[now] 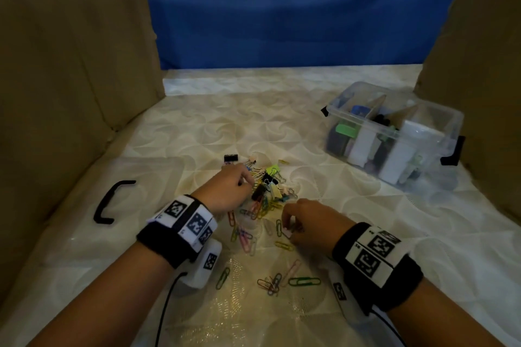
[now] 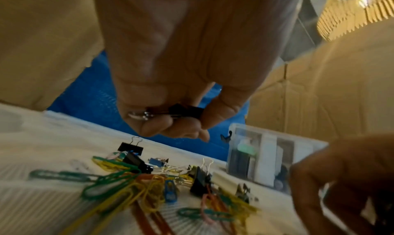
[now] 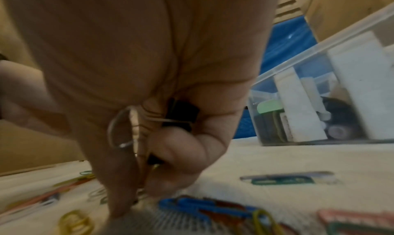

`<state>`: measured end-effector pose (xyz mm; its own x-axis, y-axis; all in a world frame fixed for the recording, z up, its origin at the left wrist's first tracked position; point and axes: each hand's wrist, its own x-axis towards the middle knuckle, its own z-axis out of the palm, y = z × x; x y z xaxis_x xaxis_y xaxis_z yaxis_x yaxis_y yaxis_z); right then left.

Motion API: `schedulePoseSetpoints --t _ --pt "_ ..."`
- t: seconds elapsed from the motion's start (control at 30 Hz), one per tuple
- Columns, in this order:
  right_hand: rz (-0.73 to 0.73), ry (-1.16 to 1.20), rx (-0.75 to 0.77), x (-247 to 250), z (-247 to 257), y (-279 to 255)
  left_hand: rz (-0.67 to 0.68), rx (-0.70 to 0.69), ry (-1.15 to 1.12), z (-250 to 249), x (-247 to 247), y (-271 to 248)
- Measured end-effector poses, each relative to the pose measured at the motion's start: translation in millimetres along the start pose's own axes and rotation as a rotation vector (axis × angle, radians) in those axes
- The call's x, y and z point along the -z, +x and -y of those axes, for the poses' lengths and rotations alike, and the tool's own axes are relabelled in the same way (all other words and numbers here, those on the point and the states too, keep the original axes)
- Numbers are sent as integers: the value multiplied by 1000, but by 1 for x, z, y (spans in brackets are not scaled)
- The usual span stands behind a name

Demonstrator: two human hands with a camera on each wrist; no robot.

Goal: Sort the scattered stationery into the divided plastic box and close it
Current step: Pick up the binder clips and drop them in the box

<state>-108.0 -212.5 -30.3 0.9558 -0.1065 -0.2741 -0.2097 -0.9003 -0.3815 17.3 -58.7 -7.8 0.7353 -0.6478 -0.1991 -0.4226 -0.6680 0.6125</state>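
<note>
From the head view, the left hand (image 1: 225, 190) and right hand (image 1: 306, 224) work the clip pile (image 1: 265, 189) at centre, while the divided box (image 1: 394, 135) stands open, far and to the right, nearer the right hand.

The left wrist view shows the left fingers (image 2: 185, 125) curled round a black binder clip (image 2: 185, 111).

The right wrist view shows the right fingers (image 3: 181, 147) gripping another black clip (image 3: 181, 113).

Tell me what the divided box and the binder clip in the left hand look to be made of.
Divided box: clear, glossy plastic by the look; its contents show through the walls. Binder clip, pinched in the left hand: seemingly black painted metal body with shiny wire handles, though blur leaves the finish uncertain.
</note>
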Motion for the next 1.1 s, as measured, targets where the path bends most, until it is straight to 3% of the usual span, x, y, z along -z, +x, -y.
schedulePoseSetpoints --t 0.27,0.33,0.47,0.53,0.6,0.73,0.83,0.93,1.0,1.1 --pt "28 149 15 1 1 -4 117 -13 382 -6 -10 13" --pt "25 505 -2 5 -3 -7 116 -22 409 -3 -11 12" --pt "115 1477 29 13 -11 -13 93 -32 420 2 -11 9" --pt "121 1721 100 20 -8 -15 90 -23 419 3 -11 7" --pt "78 1774 109 28 -3 -15 74 -14 403 4 -10 4" --pt "-73 1385 -16 37 3 1 56 -2 358 4 -5 -4" --pt "-137 775 -142 37 -3 25 36 -3 305 7 -1 -12" --pt "-104 178 -117 35 -12 51 2 -24 258 9 3 -19" --pt "-25 -6 -85 30 -13 62 -5 -29 242 9 4 -24" --pt "-28 -116 -78 24 -9 71 -9 -25 241 7 4 -29"
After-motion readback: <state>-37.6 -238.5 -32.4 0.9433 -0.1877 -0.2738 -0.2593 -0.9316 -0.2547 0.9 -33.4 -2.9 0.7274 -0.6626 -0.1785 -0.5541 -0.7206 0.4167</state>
